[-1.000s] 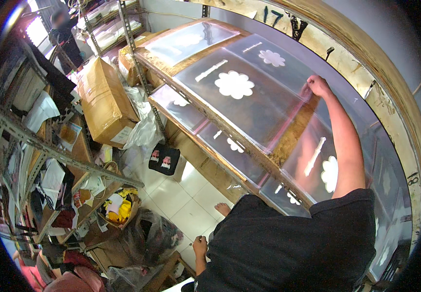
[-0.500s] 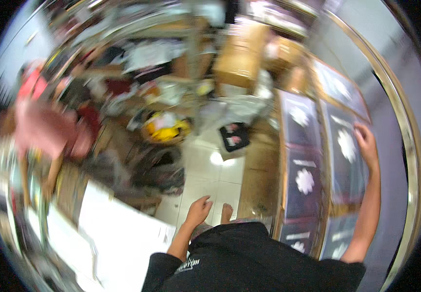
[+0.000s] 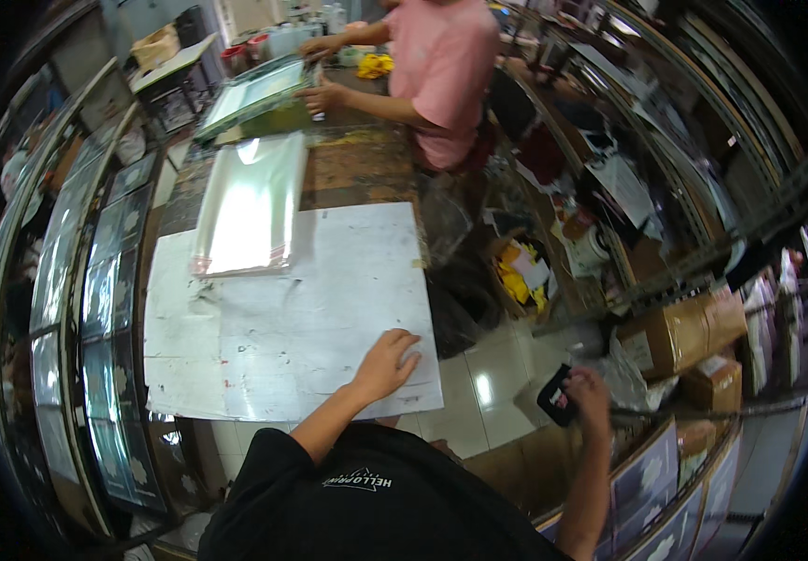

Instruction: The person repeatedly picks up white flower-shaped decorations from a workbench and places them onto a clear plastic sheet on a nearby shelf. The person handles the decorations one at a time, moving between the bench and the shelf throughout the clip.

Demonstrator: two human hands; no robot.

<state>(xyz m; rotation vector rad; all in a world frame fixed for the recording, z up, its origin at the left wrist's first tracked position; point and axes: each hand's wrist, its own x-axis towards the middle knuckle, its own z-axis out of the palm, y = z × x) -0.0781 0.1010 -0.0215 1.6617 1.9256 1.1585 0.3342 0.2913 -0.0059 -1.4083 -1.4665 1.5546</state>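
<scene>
My left hand is over the near right part of a white sheet covering the worktable, with its fingers apart and nothing in them. A stack of clear plastic sleeves lies on the sheet's far left part. My right hand hangs off to the right, past the table, slightly blurred, its fingers partly curled. Beside it in the picture shows a black item with pink print; whether the hand touches it I cannot tell.
Across the table a person in a pink shirt handles a green-edged framed panel. Racks of dark printed panels stand left and lower right. Cardboard boxes and a carton of yellow cloths sit at right.
My view has swung left, from the rack of panels to the white-covered table. My right hand has left the panels; my left hand is now over the white sheet.
</scene>
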